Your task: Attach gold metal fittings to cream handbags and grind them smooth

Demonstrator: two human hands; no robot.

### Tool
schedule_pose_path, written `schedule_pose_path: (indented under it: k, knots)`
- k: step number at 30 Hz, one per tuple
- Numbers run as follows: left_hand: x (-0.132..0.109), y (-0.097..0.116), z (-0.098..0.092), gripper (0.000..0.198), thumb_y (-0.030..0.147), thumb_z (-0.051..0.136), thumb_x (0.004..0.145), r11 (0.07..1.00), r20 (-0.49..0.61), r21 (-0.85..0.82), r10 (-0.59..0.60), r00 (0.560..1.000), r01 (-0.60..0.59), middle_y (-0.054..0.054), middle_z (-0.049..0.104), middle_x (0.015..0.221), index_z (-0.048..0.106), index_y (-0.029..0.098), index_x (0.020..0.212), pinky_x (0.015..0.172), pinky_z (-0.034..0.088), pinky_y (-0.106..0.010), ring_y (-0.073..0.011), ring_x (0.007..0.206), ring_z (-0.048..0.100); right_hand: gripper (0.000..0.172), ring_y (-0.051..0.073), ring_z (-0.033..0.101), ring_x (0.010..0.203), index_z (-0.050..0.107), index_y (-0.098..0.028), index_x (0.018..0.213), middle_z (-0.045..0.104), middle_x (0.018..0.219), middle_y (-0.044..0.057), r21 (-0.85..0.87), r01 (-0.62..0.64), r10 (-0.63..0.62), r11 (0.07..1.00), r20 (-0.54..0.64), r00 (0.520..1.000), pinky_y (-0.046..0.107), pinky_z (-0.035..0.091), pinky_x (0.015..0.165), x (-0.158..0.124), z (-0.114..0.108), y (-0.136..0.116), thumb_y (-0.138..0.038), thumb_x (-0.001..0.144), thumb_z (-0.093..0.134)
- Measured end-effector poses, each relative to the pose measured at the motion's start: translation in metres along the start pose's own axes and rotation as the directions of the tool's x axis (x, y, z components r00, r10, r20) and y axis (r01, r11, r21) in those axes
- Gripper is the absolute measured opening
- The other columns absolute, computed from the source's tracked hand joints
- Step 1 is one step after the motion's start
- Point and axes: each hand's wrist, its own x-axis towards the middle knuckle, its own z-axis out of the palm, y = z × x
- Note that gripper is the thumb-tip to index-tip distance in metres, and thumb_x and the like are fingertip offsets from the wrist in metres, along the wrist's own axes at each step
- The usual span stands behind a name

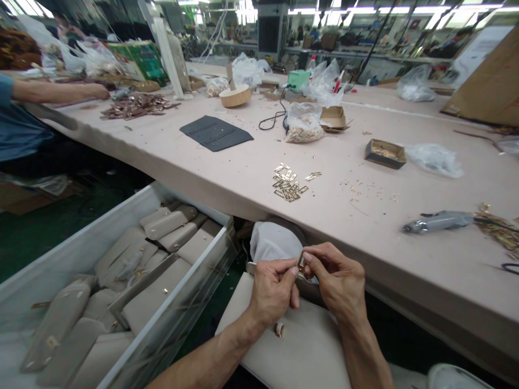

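My left hand (273, 289) and my right hand (338, 278) meet just below the table's front edge, both pinching a small gold metal buckle (301, 261) on a strap end. Under them on my lap lies a beige leather bag piece (300, 346) with a small metal stud. Beyond my fingers sits a white cloth bundle (271, 241). A scatter of several gold buckles (290, 182) lies on the table ahead of my hands.
A clear bin (190, 302) at my left holds several beige bag pieces. The pink table (365, 227) carries a grey power tool (440, 221), a small box of parts (384, 153), plastic bags, a dark leather panel (216, 133). Another person's arm (57, 92) works far left.
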Motion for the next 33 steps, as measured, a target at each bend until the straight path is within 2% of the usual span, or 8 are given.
schedule_pose_path:
  k: [4,10,18,28,33]
  knots:
    - [-0.001,0.000,0.000,0.033,0.029,0.061,0.096,1.000,-0.014,0.008,0.005,1.000,-0.005,0.002,0.055,0.041,0.081,0.008,0.113,0.037,0.033,-0.018,-0.0082,0.031,0.044,0.012,0.015,0.061,0.060,0.078,-0.019,0.094,0.067,0.080,0.004,-0.003,0.007,-0.007,1.000,-0.001,1.000,0.028,0.052,0.054,0.000,0.001,-0.003,-0.030,0.092,0.076]
    - [-0.001,-0.003,0.004,0.031,0.028,0.061,0.096,1.000,-0.056,-0.022,0.002,0.998,-0.003,0.003,0.055,0.042,0.082,0.009,0.109,0.035,0.030,-0.017,-0.0072,0.031,0.043,0.016,0.016,0.062,0.058,0.078,-0.018,0.094,0.068,0.071,0.003,0.036,-0.037,0.040,0.999,-0.095,0.995,0.027,0.055,0.054,-0.004,0.003,-0.007,-0.033,0.088,0.081]
    - [-0.003,-0.004,0.004,0.033,0.032,0.063,0.095,1.000,-0.035,-0.030,-0.001,0.999,0.000,0.002,0.056,0.042,0.082,0.009,0.107,0.035,0.029,-0.017,-0.0076,0.031,0.044,0.009,0.017,0.065,0.069,0.081,-0.021,0.094,0.069,0.090,0.007,0.026,0.019,-0.018,0.999,-0.049,0.999,0.027,0.055,0.057,-0.010,-0.002,-0.002,-0.028,0.091,0.077]
    - [-0.006,-0.005,0.004,0.031,0.029,0.061,0.096,0.999,-0.041,-0.031,0.022,0.999,-0.023,0.002,0.057,0.046,0.081,0.010,0.110,0.037,0.029,-0.017,-0.0064,0.033,0.043,0.007,0.017,0.067,0.078,0.082,-0.023,0.093,0.069,0.092,0.005,0.010,0.014,-0.014,1.000,-0.036,0.999,0.025,0.054,0.062,-0.009,-0.002,-0.001,-0.029,0.090,0.079]
    - [-0.008,-0.003,0.005,0.028,0.027,0.063,0.095,0.999,-0.065,-0.031,0.040,0.997,-0.042,0.002,0.056,0.046,0.082,0.009,0.105,0.037,0.028,-0.017,-0.0062,0.033,0.044,0.014,0.019,0.068,0.076,0.080,-0.021,0.089,0.072,0.085,0.006,0.004,-0.063,0.063,0.998,-0.020,0.998,0.026,0.055,0.062,-0.008,-0.004,-0.001,-0.034,0.086,0.082]
